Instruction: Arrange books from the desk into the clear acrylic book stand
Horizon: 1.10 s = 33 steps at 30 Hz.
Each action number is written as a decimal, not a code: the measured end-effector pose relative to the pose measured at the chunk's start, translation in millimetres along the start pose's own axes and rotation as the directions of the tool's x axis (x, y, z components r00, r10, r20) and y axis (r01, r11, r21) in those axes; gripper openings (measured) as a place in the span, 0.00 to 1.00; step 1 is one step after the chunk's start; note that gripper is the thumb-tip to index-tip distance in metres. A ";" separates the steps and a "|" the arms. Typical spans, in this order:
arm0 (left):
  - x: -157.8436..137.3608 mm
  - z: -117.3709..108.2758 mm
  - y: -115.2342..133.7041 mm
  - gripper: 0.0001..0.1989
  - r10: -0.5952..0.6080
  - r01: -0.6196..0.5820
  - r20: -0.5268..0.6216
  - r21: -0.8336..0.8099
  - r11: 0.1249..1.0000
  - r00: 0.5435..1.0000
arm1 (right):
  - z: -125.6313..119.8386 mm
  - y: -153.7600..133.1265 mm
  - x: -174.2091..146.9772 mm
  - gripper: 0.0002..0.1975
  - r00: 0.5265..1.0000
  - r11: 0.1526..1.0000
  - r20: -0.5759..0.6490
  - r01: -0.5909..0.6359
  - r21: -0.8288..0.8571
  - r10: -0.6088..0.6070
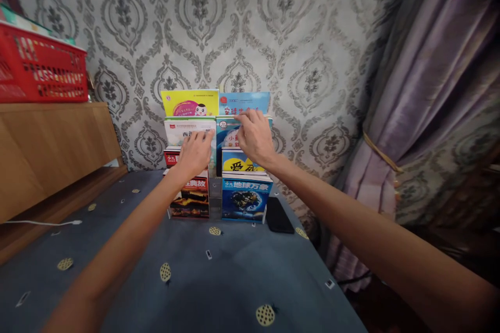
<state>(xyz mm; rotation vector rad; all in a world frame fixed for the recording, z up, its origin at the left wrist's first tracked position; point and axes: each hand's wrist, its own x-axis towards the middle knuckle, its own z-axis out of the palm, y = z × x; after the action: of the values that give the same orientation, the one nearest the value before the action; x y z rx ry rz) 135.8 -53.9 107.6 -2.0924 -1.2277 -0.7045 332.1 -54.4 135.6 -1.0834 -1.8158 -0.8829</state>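
Two columns of children's books stand in a clear tiered rack against the wall. My left hand rests with its fingers stretched over the front of a white book in the left column. At the right column, my right hand has its bent fingers apart at the upper part of a dark blue book. Behind these stand a yellow book and a light blue book. Lower down are a red-topped book, a yellow-and-blue book and a blue earth-picture book.
A black phone lies just right of the rack on the blue patterned bedsheet. On the left, a red basket sits on a wooden cabinet, with a white cable below. A purple curtain hangs at the right.
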 end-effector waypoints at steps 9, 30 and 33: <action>4.5 4.8 0.2 0.24 -0.010 0.011 -0.027 0.021 1.000 1.000 | 9.7 5.2 1.1 0.24 0.991 0.999 0.127 0.051 0.014 -0.052; 4.1 5.8 -2.0 0.25 -0.001 0.002 0.007 -0.022 1.000 1.000 | 30.1 6.7 32.3 0.19 0.990 0.984 0.143 -0.027 0.179 0.001; 4.3 5.7 -2.0 0.26 -0.008 0.008 0.016 -0.018 1.000 1.000 | 33.3 9.0 35.5 0.18 0.987 0.980 0.158 -0.036 0.195 0.005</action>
<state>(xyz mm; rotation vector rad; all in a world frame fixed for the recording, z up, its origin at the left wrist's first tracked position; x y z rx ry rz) 136.7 -46.5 107.2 -2.1120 -1.2433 -0.7065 320.3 -10.5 155.1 -1.0666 -1.9715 -0.6039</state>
